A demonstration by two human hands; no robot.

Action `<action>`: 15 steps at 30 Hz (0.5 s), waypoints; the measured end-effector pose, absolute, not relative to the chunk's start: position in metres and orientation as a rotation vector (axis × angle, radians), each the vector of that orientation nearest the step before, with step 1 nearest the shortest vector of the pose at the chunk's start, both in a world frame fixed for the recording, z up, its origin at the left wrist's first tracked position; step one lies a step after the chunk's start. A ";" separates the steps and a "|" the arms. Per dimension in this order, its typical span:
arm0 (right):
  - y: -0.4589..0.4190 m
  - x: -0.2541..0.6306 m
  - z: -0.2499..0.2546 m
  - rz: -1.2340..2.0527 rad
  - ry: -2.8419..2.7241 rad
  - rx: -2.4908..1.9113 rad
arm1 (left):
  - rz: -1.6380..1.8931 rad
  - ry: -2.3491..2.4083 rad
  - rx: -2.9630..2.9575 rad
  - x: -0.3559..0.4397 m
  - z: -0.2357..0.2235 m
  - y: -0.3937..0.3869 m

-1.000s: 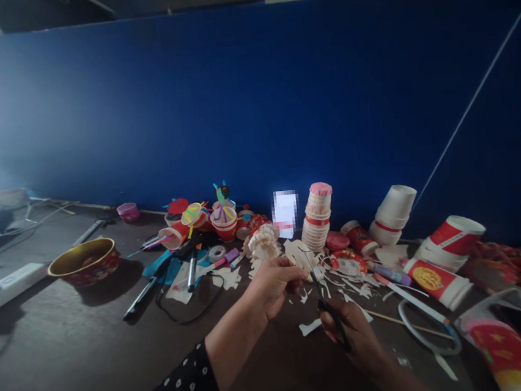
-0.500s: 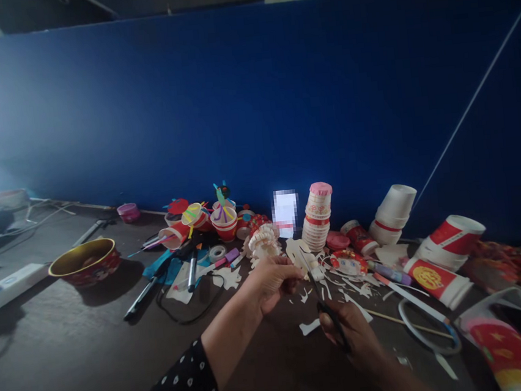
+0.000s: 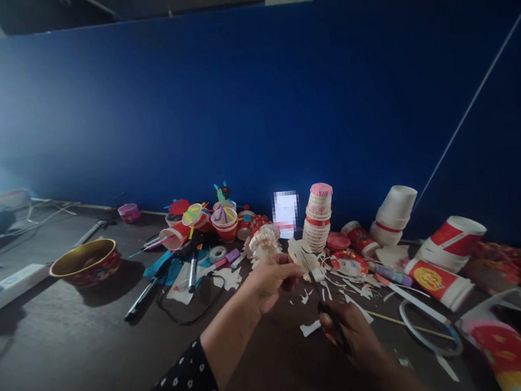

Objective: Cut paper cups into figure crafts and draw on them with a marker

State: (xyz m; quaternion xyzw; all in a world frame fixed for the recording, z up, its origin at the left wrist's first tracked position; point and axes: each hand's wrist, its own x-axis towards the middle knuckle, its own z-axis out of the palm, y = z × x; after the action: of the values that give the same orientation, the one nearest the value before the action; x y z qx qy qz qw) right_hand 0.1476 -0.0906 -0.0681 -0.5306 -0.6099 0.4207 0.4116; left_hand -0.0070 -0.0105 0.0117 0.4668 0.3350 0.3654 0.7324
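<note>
My right hand (image 3: 354,332) grips dark-handled scissors (image 3: 332,324), whose blades point up and away from me. My left hand (image 3: 273,280), its thumb and fingers pinched together, holds a cream-white paper piece (image 3: 297,249) beside the blades. The blades lie across that paper, and its lower part is partly hidden by my fingers. Thin paper scraps (image 3: 360,288) are scattered on the dark table just past my right hand. A larger white offcut (image 3: 311,328) lies below the blades.
Behind my hands stand a stack of paper cups (image 3: 318,230) and a bright pixelated screen (image 3: 285,213). More red-and-white cups (image 3: 438,276) lie to the right, near a hoop-shaped tube (image 3: 404,323). Leftward are markers (image 3: 193,272), decorated cups (image 3: 225,223) and a gold-rimmed bowl (image 3: 86,270).
The paper has turned slightly at the scissor blades. Both hands stay in nearly the same place, with the left still pinching the paper and the right still on the scissors.
</note>
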 end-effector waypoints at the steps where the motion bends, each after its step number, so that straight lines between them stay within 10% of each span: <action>1: -0.091 0.147 -0.067 1.049 -1.530 -1.345 | 0.836 0.719 1.033 -0.007 0.013 -0.011; 15: -0.091 0.147 -0.067 1.042 -1.579 -1.315 | 1.071 0.811 1.075 -0.007 0.017 -0.010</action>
State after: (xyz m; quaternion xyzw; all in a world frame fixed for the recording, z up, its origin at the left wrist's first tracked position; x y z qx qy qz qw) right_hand 0.1465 -0.0914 -0.0665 -0.5215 -0.6261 0.4133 0.4066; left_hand -0.0074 -0.0099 0.0171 0.4737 0.3573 0.4718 0.6521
